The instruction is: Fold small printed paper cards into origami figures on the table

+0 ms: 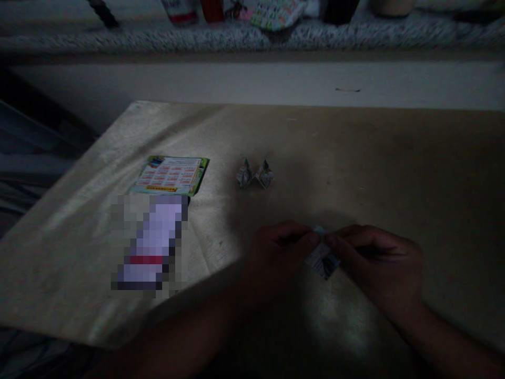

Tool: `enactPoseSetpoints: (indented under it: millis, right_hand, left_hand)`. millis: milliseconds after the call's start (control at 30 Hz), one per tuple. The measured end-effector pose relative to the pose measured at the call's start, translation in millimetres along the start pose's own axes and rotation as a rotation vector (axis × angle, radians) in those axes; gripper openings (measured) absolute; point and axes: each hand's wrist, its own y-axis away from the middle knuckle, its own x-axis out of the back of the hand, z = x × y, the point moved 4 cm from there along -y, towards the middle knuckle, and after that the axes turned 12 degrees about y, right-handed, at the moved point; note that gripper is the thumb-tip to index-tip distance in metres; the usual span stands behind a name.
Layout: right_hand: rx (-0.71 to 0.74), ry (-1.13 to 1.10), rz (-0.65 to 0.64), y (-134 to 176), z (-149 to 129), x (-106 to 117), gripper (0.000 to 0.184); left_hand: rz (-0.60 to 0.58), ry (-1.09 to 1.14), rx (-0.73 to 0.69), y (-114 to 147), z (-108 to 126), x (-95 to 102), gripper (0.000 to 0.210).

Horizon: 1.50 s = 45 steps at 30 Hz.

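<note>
A small folded paper square (324,261), printed with dark and light patches, is pinched between my two hands with one corner pointing down at me. My left hand (278,250) grips its upper left edge with thumb and fingers. On the upper right edge, my right hand (374,258) closes in the same way, the thumbs almost meeting near the top corner. Beyond my hands, two small folded paper shapes (264,175) with pointed tips stand side by side on the table. The dim light hides the finer creases.
The pale table (221,131) reaches a white wall. At left lies a printed calendar card (173,175), with a blurred-out phone-like object (153,242) just nearer to me. A speckled stone ledge (221,39) holds several items, among them a red container (212,9).
</note>
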Motion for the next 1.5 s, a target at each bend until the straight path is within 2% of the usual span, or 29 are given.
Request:
enactPoseSetpoints:
  millis: [133,233,367,567,800,1000,1233,1500]
  right_hand:
    - [-0.09,-0.078,-0.067,-1.4,4.0,-3.1,0.011]
    - [-0.127,-0.145,-0.198,-2.5,6.5,-7.4,0.009]
    - [-0.147,-0.118,-0.361,-0.7,8.9,-13.3,0.011]
    - [-0.213,-0.087,-0.364,0.9,11.3,-14.0,0.018]
    - [-0.281,-0.19,-0.444,0.6,17.1,-12.4,0.014]
    - [-0.257,-0.15,-0.529,-2.4,17.5,-10.0,0.021]
    - [-0.246,-0.129,-0.446,-0.7,19.8,-7.5,0.02]
    - [-0.253,-0.132,-0.52,-3.7,16.8,-6.0,0.018]
  left_hand:
    - [0.02,-0.061,-0.068,3.7,4.4,2.0,0.02]
    - [0.036,-0.055,-0.085,5.9,7.0,2.1,0.018]
    - [0.03,-0.079,-0.102,6.4,9.0,1.2,0.014]
    - [-0.012,-0.157,-0.132,6.7,7.4,0.9,0.02]
    - [-0.003,-0.145,-0.093,7.0,5.3,0.4,0.021]
    - [0.0,-0.166,-0.102,5.7,5.4,3.0,0.02]
    - [0.021,-0.208,-0.105,6.2,4.7,2.1,0.021]
    - [0.027,-0.202,-0.09,5.9,7.2,4.9,0.02]
